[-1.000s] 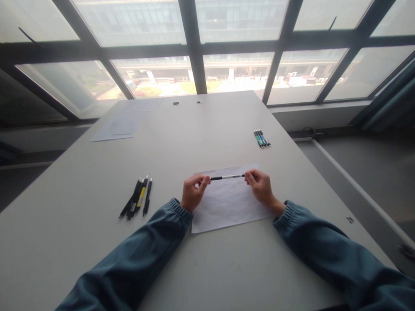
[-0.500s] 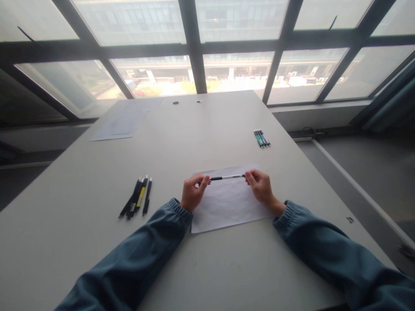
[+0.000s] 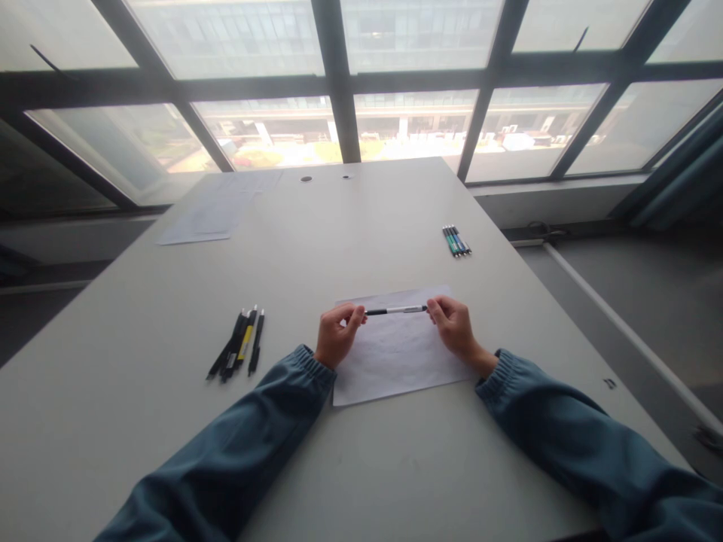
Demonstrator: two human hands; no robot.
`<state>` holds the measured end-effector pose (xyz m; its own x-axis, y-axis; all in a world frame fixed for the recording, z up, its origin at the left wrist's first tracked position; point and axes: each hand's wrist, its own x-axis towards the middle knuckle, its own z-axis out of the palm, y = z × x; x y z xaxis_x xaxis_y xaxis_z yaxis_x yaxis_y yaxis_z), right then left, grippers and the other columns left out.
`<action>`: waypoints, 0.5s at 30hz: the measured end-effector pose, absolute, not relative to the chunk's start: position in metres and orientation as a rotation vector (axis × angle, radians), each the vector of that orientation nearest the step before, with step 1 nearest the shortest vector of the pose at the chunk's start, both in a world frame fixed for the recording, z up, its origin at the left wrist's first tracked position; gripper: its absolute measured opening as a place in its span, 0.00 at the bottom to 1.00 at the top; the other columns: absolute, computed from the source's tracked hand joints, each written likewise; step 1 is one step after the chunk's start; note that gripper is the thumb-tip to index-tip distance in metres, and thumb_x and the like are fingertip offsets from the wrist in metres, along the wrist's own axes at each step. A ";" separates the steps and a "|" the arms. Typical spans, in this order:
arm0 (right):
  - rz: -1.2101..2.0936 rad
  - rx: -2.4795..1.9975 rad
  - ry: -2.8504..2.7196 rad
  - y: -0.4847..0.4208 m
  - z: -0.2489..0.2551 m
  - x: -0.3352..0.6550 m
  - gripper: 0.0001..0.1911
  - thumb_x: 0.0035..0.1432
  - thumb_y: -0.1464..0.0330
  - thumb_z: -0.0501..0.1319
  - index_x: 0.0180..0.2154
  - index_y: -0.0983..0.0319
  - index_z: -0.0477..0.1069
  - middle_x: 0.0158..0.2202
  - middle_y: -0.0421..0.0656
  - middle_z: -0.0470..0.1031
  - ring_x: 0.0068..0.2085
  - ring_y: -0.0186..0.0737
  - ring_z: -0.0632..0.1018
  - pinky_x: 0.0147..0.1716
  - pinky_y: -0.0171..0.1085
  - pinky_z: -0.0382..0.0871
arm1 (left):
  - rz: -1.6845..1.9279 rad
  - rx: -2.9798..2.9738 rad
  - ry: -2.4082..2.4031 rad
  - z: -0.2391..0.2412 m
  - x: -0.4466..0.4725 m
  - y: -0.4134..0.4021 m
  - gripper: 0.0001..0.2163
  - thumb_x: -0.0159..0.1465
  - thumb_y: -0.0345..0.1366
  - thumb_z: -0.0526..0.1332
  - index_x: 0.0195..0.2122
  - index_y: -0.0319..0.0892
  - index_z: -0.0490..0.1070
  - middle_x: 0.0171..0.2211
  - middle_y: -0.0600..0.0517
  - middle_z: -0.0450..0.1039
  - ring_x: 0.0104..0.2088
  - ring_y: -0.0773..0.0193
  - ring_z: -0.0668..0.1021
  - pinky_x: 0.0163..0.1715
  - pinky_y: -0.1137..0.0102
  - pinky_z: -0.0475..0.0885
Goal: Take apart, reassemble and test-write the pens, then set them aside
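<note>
- White paper, one sheet [image 3: 395,365], lies flat on the grey table [image 3: 361,233] right in front of the person, its near corners close to both wrists.
- A pen [image 3: 395,309] is held level and crosswise just above the far half of the sheet. Its left end is black and the rest of its barrel is pale.
- The left hand [image 3: 336,335] pinches the pen's black end between thumb and forefinger, with the other fingers curled into the palm. The heel of the hand sits at the sheet's left edge.
- The right hand [image 3: 455,327] pinches the pen's other end with its fingertips, knuckles bent, over the sheet's right part.
- Whether either hand rests on the paper or hangs just above it cannot be told.
- Blue-green sleeves [image 3: 254,436] with gathered cuffs cover both forearms.
- Black pens [image 3: 240,344], one with a yellow band, lie in a tight bunch on the table, well to the left of the left hand, pointing away from the person.
- Green pens [image 3: 456,241], a small row side by side, lie near the table's right edge, beyond the right hand and well apart from it.
- More papers [image 3: 218,211] lie at the far left corner of the table.
- Two small round grommets [image 3: 306,180] sit near the far edge.
- Beyond the table stands a large window [image 3: 418,38] with dark frames.
</note>
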<state>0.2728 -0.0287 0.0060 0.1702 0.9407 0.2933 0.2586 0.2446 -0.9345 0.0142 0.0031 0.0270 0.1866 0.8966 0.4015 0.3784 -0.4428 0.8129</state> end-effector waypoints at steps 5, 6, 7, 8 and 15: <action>0.744 -1.241 -1.346 -0.028 0.006 0.272 0.23 0.67 0.54 0.58 0.24 0.61 0.68 0.20 0.36 0.63 0.23 0.33 0.64 0.25 0.35 0.58 | 1.204 1.924 1.203 0.026 0.014 0.003 0.22 0.70 0.46 0.57 0.22 0.40 0.71 0.21 0.52 0.72 0.24 0.66 0.73 0.30 0.70 0.67; 0.743 -1.242 -1.347 -0.028 0.006 0.272 0.23 0.67 0.54 0.58 0.24 0.61 0.68 0.20 0.36 0.63 0.23 0.33 0.64 0.25 0.35 0.57 | 1.200 1.924 1.209 0.026 0.014 0.003 0.22 0.70 0.46 0.56 0.21 0.40 0.71 0.21 0.53 0.71 0.24 0.66 0.73 0.30 0.71 0.67; 0.743 -1.243 -1.348 -0.027 0.005 0.272 0.23 0.67 0.54 0.58 0.24 0.61 0.68 0.20 0.36 0.63 0.23 0.33 0.64 0.25 0.35 0.57 | 1.195 1.924 1.215 0.027 0.014 0.003 0.22 0.70 0.46 0.56 0.21 0.40 0.71 0.20 0.53 0.71 0.24 0.67 0.72 0.30 0.71 0.67; 0.742 -1.245 -1.349 -0.027 0.004 0.273 0.23 0.67 0.54 0.58 0.24 0.61 0.68 0.20 0.36 0.62 0.23 0.33 0.64 0.25 0.35 0.57 | 1.193 1.924 1.220 0.027 0.014 0.003 0.22 0.70 0.46 0.56 0.21 0.40 0.71 0.20 0.53 0.71 0.23 0.67 0.72 0.30 0.71 0.67; 0.739 -1.264 -1.356 -0.029 0.006 0.272 0.24 0.66 0.52 0.57 0.23 0.61 0.67 0.19 0.37 0.62 0.23 0.33 0.64 0.24 0.35 0.57 | 1.192 1.928 1.219 0.027 0.014 0.003 0.23 0.70 0.46 0.56 0.20 0.40 0.70 0.19 0.53 0.69 0.22 0.67 0.72 0.29 0.72 0.66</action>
